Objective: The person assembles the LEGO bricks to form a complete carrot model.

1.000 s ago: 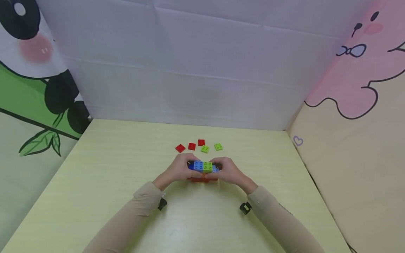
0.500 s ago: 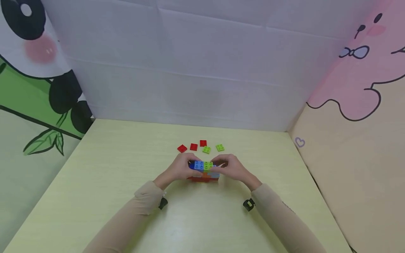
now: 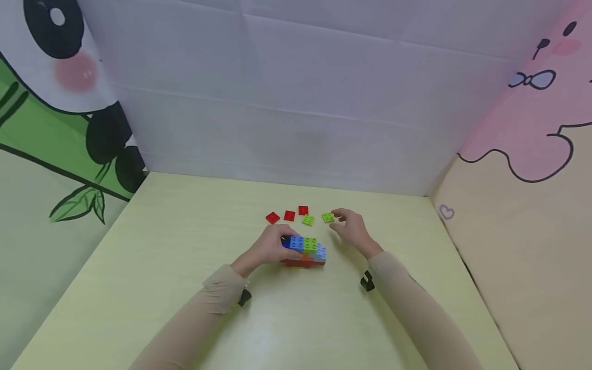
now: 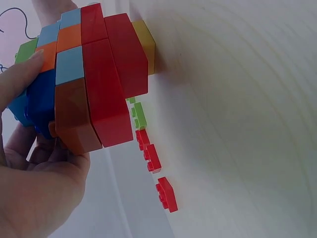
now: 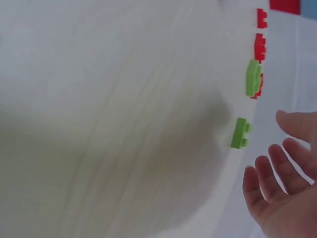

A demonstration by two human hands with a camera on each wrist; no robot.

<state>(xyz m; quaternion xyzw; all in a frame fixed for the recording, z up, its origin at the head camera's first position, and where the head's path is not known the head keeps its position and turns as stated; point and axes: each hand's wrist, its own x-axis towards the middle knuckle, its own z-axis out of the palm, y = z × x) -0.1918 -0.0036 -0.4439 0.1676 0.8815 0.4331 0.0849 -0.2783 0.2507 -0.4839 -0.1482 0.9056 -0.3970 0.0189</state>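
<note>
My left hand [image 3: 270, 245] grips a model of stacked toy bricks [image 4: 101, 84] by its left end, thumb on the near side. The model has red bricks low down, a yellow one beneath, then orange, brown and blue layers. Blue and lime green studded bricks [image 3: 310, 244] top it. My right hand [image 3: 353, 232] is off the model, fingers spread and slightly bent, holding nothing. Its fingertips are right by a lime green 2x2 plate [image 3: 328, 217] on the table. In the right wrist view, that green plate [image 5: 239, 133] lies just beyond the thumb and fingers.
Left of that plate lie another lime green plate [image 3: 308, 220] and three red plates, one of them a red plate [image 3: 273, 218] turned cornerwise. They rest on the pale table [image 3: 203, 221] behind the model. A pale cloth wall [image 3: 287, 103] stands along the table's back edge.
My right hand has let go of the model's right end and moved back and right to the lime green plate. My left hand keeps its grip. The whole view has shifted slightly.
</note>
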